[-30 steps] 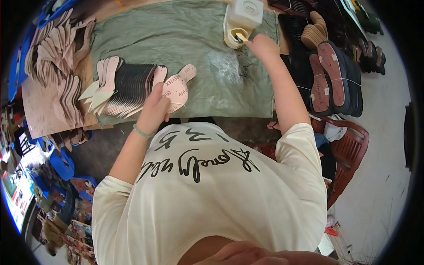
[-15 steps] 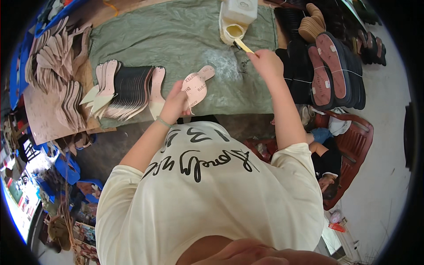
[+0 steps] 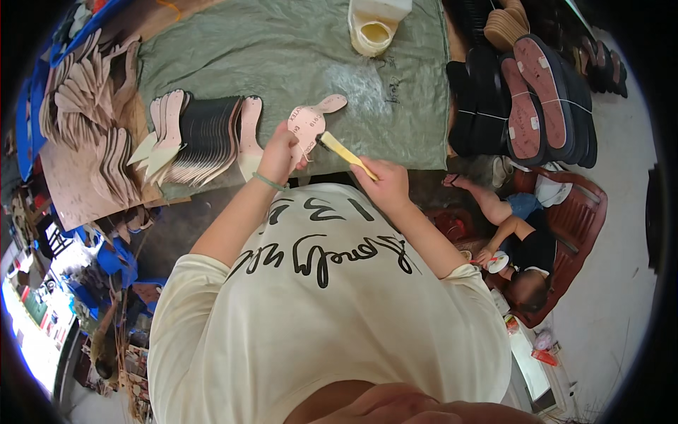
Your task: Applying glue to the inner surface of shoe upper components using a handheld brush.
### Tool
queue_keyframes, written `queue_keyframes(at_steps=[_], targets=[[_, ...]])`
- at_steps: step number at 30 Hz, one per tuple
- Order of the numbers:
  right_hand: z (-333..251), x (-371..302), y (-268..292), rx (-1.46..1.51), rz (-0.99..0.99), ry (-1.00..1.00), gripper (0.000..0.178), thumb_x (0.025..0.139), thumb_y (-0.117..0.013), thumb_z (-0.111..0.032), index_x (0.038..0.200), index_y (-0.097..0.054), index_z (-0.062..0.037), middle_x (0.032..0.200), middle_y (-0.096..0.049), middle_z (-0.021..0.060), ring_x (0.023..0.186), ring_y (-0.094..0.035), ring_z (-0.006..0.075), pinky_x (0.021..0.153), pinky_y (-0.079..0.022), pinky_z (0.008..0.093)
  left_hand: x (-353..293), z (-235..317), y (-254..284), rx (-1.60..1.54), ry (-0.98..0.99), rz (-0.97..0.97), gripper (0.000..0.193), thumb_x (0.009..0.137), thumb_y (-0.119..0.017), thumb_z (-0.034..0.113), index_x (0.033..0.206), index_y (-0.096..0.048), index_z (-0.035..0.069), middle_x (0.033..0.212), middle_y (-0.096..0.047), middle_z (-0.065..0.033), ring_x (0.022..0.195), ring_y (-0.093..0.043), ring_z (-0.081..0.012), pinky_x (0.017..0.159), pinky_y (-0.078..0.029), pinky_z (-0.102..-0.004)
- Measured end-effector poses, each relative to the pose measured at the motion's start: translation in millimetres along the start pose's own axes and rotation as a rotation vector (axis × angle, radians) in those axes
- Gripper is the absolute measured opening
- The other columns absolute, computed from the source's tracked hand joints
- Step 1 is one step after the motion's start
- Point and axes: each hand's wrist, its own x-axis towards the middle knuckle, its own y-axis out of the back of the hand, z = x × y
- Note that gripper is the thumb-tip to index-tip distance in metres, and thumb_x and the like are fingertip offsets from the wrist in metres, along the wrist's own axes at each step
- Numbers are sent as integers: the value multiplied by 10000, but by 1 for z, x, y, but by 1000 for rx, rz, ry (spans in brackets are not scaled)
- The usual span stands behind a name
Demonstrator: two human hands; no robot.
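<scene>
Whitish plastic container (image 3: pixel 362 15) holds yellowish contents (image 3: pixel 374 32); right hand (image 3: pixel 388 181) grips a brush (image 3: pixel 345 150)

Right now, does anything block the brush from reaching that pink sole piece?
Nothing visible does. The brush in the right hand has its bristle end at the right edge of the pink sole piece, held in the left hand; whether they touch is unclear.
</scene>
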Motion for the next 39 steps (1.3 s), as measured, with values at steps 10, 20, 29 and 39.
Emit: queue_keyframes(at_steps=[10,20,29,39], targets=[[4,25,-6,31,-33,-197,264,878,-640,-314,948,-704,-67,658,-607,125,563,-563,262,523,-419,355,3,-2,4,20,46,34,350,803,-373,87,1143,-455,72,831,-574,-65,488,-501,-141,372,-364,-235],[52,27,-34,185,-32,-475,382,896,-574,-413,894,-695,-50,590,-553,135,530,-533,274,541,-403,380,-1,-4,17,-65,69,-34,258,844,-404,88,1094,-460,60,816,-561,-78,500,-490,-165,391,-357,-264],[67,42,-35,107,-39,-506,388,885,-575,-422,875,-698,-54,624,-587,159,574,-570,332,555,-420,404,-8,-3,48,30,196,-16,163,963,-520,187,1058,-539,56,823,-599,-16,564,-490,-85,460,-357,-203],[78,89,-29,-50,-130,-490,403,872,-567,-440,878,-714,-65,710,-644,169,680,-624,362,600,-463,441,-8,3,51,312,164,-7,178,954,-525,205,978,-563,33,740,-581,-11,540,-462,-78,483,-376,-214]])
